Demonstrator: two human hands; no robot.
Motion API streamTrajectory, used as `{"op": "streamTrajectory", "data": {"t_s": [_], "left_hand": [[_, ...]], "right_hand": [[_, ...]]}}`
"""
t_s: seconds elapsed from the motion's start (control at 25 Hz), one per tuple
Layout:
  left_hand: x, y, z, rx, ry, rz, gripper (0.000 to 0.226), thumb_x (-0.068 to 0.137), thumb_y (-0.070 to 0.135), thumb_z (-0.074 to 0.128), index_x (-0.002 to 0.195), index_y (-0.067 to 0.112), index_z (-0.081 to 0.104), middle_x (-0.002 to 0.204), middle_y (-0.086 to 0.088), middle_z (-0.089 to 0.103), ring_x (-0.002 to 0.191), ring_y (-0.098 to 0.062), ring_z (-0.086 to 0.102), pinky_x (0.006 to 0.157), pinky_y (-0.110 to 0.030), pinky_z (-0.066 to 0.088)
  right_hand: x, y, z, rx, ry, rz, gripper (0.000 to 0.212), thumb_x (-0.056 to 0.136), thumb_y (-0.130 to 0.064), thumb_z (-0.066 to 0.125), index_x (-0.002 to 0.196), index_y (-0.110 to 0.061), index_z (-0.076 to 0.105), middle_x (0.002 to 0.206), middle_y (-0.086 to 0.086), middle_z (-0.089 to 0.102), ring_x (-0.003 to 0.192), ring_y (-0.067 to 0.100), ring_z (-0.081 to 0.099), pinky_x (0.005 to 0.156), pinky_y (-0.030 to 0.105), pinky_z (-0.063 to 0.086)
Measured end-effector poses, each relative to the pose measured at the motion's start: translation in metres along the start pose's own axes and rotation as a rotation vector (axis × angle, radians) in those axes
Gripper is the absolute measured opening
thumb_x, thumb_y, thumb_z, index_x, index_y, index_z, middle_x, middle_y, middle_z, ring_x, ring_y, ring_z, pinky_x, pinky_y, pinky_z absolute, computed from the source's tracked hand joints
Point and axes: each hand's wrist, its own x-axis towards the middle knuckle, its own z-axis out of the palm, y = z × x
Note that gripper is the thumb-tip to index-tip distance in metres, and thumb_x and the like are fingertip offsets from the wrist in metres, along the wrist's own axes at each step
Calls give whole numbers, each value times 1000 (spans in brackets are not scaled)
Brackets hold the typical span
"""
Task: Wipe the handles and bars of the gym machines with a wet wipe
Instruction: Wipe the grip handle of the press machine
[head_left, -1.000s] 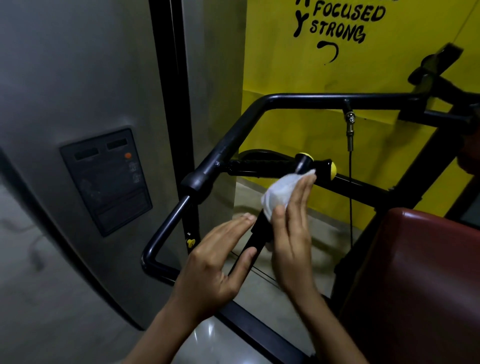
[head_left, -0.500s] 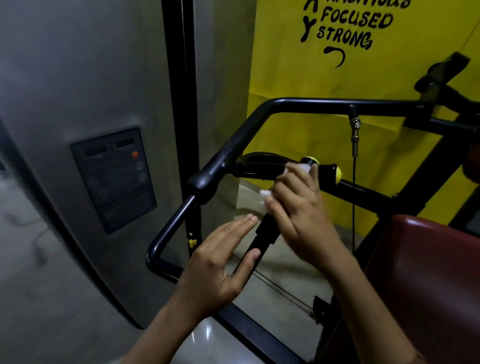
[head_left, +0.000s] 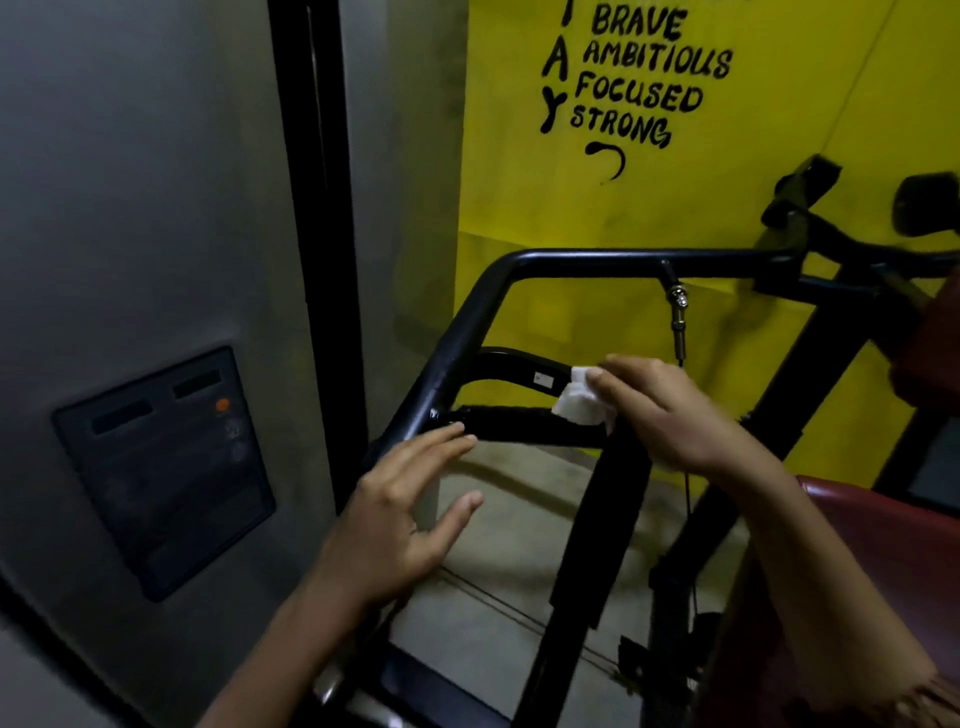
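Pinching the wet wipe (head_left: 579, 402) mid-frame, right hand (head_left: 670, 415) sits at the right end of the horizontal grip (head_left: 519, 423); its long axis runs left toward the left hand (head_left: 405, 519), fingers spread, holding nothing.

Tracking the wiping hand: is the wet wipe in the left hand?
No, the right hand pinches the wet wipe at the black handle; the left hand is open and empty.

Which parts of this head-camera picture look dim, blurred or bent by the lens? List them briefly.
Head view: dim overall; left hand smeared by motion blur; right hand and wet wipe soft-edged; black lettering on the yellow wall bright and readable; the black vertical strip leans, bent by wide-angle distortion.
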Motion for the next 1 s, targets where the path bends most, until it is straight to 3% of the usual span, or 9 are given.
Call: {"op": "streamTrajectory", "data": {"t_s": [0.08,0.16,0.24,0.32,0.4,0.48,0.6,0.8,1.0], "left_hand": [[22,-30,-3,33,-25,26,43,81,38,57,116,13,63,123,1,58,115,-7,51,99,-19,38],[43,-56,-2,62,-62,22,48,79,39,55,116,10,63,123,-2,58,116,-10,49,99,-21,37],[59,-81,1,99,-134,9,56,77,42,51,119,7,61,125,-8,58,122,-16,48,104,-30,36],[68,-99,6,83,-225,-1,64,73,47,49,122,7,59,128,-5,56,127,-19,45,109,-35,30],[70,-105,10,-19,-283,-19,65,72,50,49,125,12,58,131,6,50,131,-9,37,112,-21,18],[72,-107,14,-81,-311,22,63,72,47,50,126,15,57,129,12,48,132,0,29,111,-12,10],[75,-106,19,-69,-353,136,55,74,38,51,122,12,58,122,5,59,127,-9,36,111,-17,10],[79,-106,25,-56,-389,166,51,77,38,48,118,11,61,116,0,65,127,-10,35,111,-23,6],[78,-102,23,-6,-353,151,51,72,36,50,112,7,64,112,-4,67,121,-14,41,110,-22,13]], "right_hand": [[24,0,-12,311,48,72,37,96,-34,41,73,-7,52,66,3,48,56,5,44,52,23,32],[49,-4,-18,392,18,45,36,99,-27,39,86,4,52,71,1,46,60,0,45,53,14,35],[76,-8,-8,238,-304,38,30,99,-23,35,98,1,53,83,-5,46,71,-3,45,61,8,37],[96,-5,19,-2,-836,116,39,99,-24,35,127,3,43,107,1,51,92,3,45,77,8,38],[108,5,46,-94,-1046,145,54,99,-22,41,145,-3,19,123,5,48,94,-2,42,78,0,34],[113,7,64,-48,-991,139,52,98,-22,44,143,-5,25,111,9,56,79,0,47,69,-2,36],[105,6,61,-73,-906,100,36,95,-26,51,124,-8,40,86,-6,54,61,-2,47,58,0,33],[87,8,-1,-306,-1152,324,29,89,-43,53,94,-15,50,67,-8,44,47,-4,40,47,9,32],[102,7,45,-228,-917,29,31,88,-35,60,95,-6,51,67,-3,44,54,9,40,48,12,33]]}}
